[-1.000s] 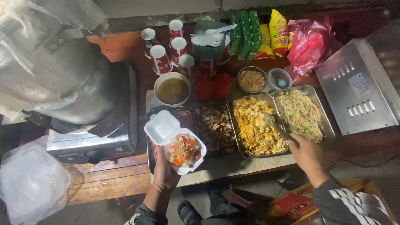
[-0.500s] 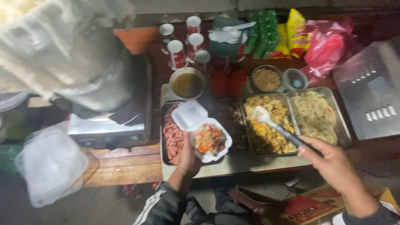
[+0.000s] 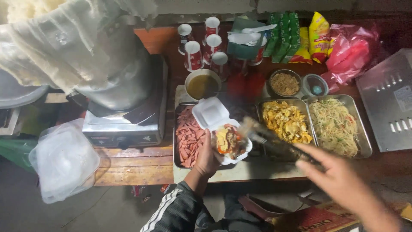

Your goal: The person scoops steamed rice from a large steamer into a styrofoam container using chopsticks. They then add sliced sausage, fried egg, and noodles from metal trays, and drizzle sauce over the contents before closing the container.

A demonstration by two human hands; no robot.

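The tongs (image 3: 274, 141) are blurred by motion, so their tips over the white foam box (image 3: 216, 124) cannot be made out, and what they carry cannot be told. The right hand (image 3: 343, 180) is also blurred and cut off by the lower edge. The left hand (image 3: 208, 157) hides the near side of the foam box. The tray behind the box is mostly covered by it. The metal panel (image 3: 386, 99) is cut by the right edge, and the draped plastic sheet (image 3: 56, 47) hides the pot under it.
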